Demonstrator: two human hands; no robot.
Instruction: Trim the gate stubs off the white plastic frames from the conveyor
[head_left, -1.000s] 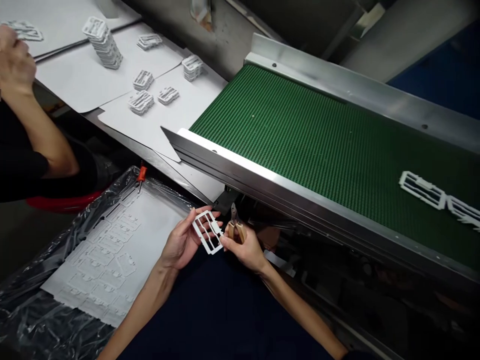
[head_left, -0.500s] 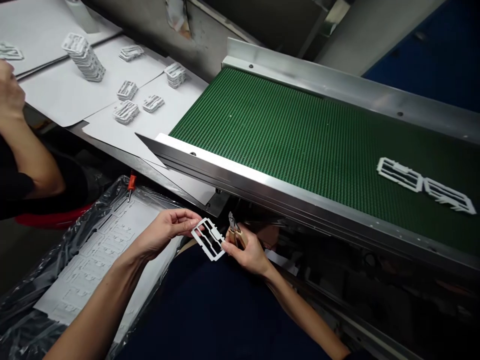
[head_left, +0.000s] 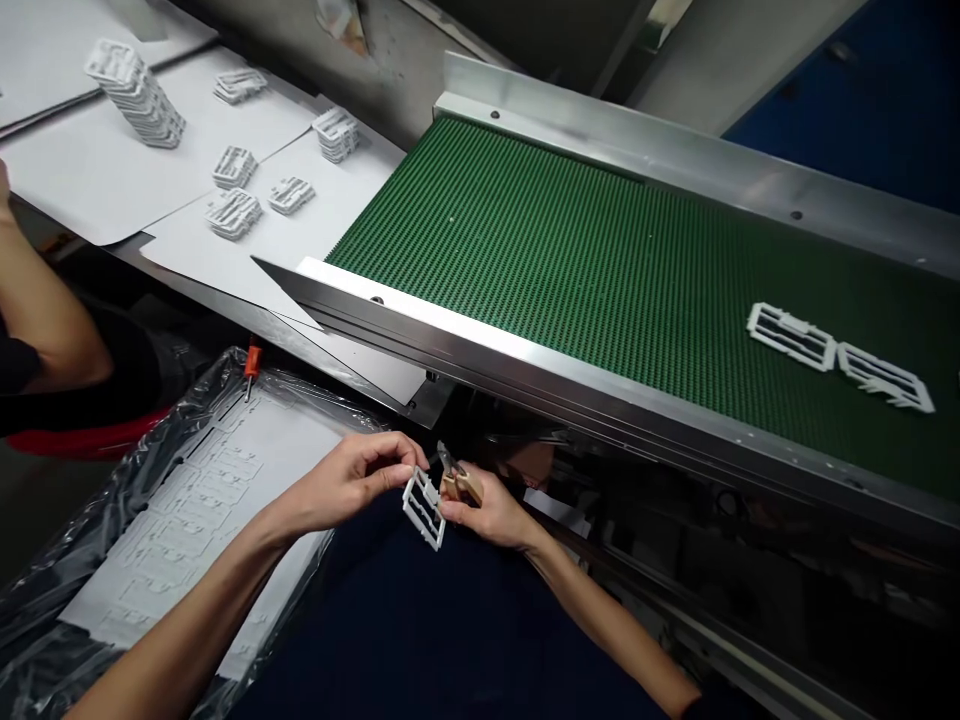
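Observation:
Between my hands, in front of my body, is a white plastic frame (head_left: 424, 508) with slots through it. My left hand (head_left: 365, 480) pinches its upper corner between thumb and fingers. My right hand (head_left: 491, 508) is closed around a pair of side cutters (head_left: 459, 484) with tan handles, the metal jaws pointing up. The right thumb is close to the frame's right edge; whether it presses on it I cannot tell. Two similar white frames (head_left: 795, 336) lie end to end on the green conveyor belt (head_left: 540, 250).
Stacks of white frames (head_left: 139, 95) stand on the paper-covered table (head_left: 187, 75) at left. A plastic-lined bin (head_left: 292, 430) with a white sheet and a red-handled screwdriver (head_left: 252, 365) is below it. A metal rail (head_left: 480, 350) edges the belt. Another person's arm (head_left: 45, 310) is at far left.
The held frame has turned more edge-on and moved slightly lower. My left hand has shifted right, and the cutters have tilted left over the frame. The camera view has moved a little.

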